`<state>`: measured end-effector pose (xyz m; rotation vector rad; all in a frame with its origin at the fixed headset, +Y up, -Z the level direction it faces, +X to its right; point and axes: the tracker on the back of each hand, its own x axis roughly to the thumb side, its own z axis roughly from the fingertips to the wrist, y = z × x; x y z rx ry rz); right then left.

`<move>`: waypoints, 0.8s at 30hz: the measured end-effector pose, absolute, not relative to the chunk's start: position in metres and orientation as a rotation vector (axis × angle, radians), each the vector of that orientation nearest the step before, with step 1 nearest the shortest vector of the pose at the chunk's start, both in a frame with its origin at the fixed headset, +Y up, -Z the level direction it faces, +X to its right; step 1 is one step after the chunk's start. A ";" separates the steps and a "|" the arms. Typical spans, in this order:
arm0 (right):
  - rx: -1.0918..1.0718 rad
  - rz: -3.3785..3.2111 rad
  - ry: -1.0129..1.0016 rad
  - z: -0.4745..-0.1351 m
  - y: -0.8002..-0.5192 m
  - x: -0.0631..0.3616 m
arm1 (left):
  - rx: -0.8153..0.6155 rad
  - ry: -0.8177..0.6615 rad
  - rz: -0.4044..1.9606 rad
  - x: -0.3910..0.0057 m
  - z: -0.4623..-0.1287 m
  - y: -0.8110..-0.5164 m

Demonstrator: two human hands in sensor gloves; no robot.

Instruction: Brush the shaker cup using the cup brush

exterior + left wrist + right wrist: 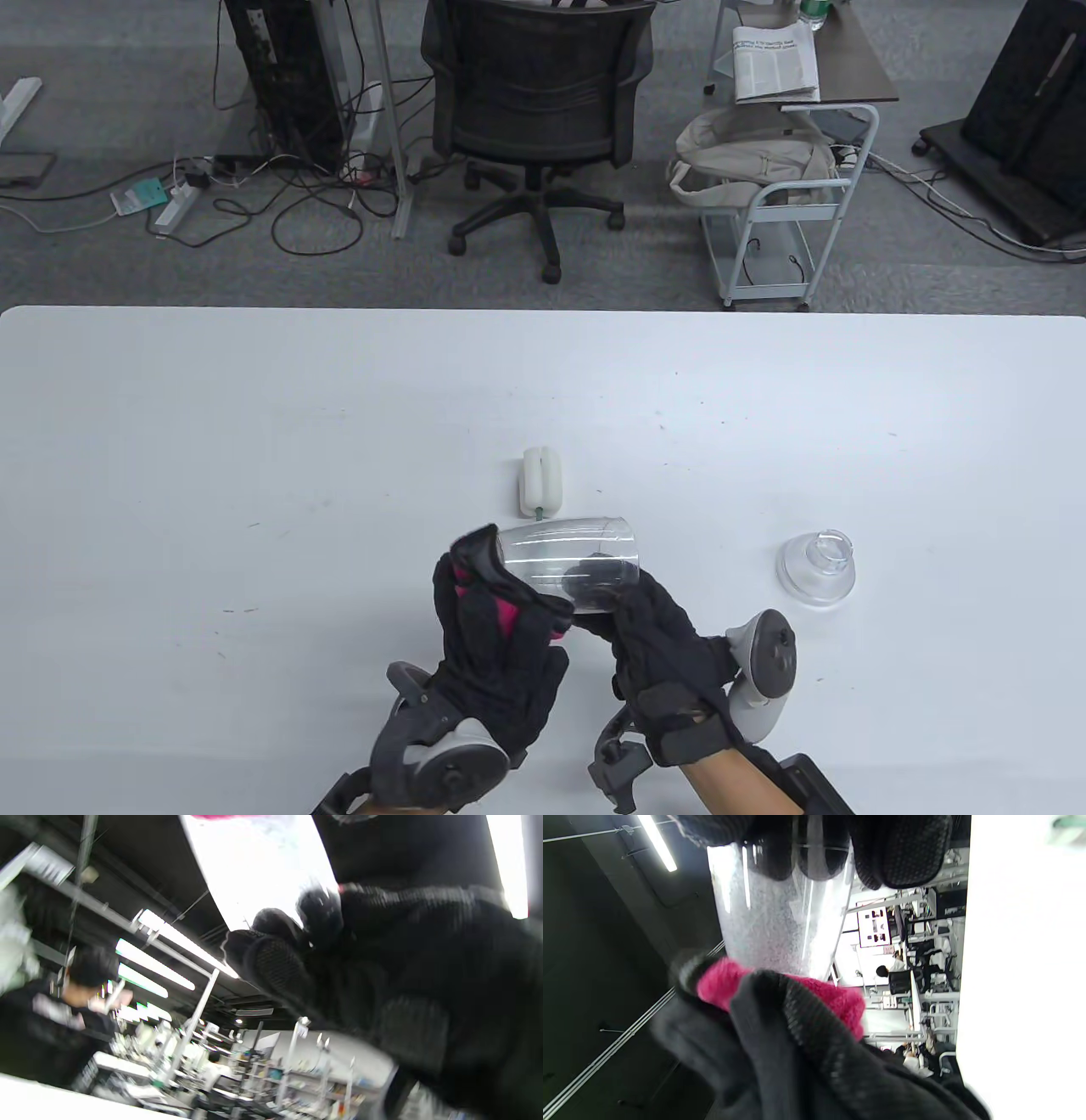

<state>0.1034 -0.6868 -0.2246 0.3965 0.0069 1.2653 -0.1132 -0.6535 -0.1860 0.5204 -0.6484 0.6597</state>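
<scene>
While both gloved hands hold a clear cup [570,560] on its side above a white table [254,441], the brush [543,484] lies untouched on the table just beyond it. The left hand [496,628] wraps the cup's narrower end, its pink-lined fingers [780,993] curled around the wall. The right hand [657,637] grips the wider end, where dark fingertips [903,853] show through the clear plastic. Both hands are clamped on the cup, which hangs tilted, wider end toward the right; from these views it is unclear whether that end is the mouth or the base.

A white foam head is all that is plain of the brush, with a short green stem pointing toward the cup; the rest of the handle is hidden behind the cup. A clear domed lid [816,567] sits on the table to the right, well apart from the hands, so the cup is already uncapped for cleaning.

Holding the cup sideways at both ends probably steadies it while the person turns it into position. Brushing seems not yet begun: one hand would have to let go and pick up the brush first. The left wrist view is blurred and shows mostly dark glove.
</scene>
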 end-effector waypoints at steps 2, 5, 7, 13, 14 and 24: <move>0.415 1.314 0.001 -0.227 -0.689 0.104 | 0.411 -0.708 1.010 -0.129 -0.200 -0.656; 0.483 1.407 -0.063 -0.229 -0.682 0.105 | 0.272 -0.621 1.324 -0.146 -0.216 -0.665; 0.535 1.555 -0.233 -0.229 -0.668 0.111 | 0.156 -0.627 1.521 -0.155 -0.227 -0.673; 0.623 1.912 -0.621 -0.235 -0.638 0.151 | 0.189 -0.458 1.387 -0.162 -0.235 -0.677; 0.613 2.082 -0.714 -0.240 -0.641 0.159 | 0.203 -0.456 1.353 -0.163 -0.237 -0.677; 0.454 2.681 -0.562 -0.279 -0.698 0.165 | 0.082 -0.465 1.280 -0.164 -0.247 -0.686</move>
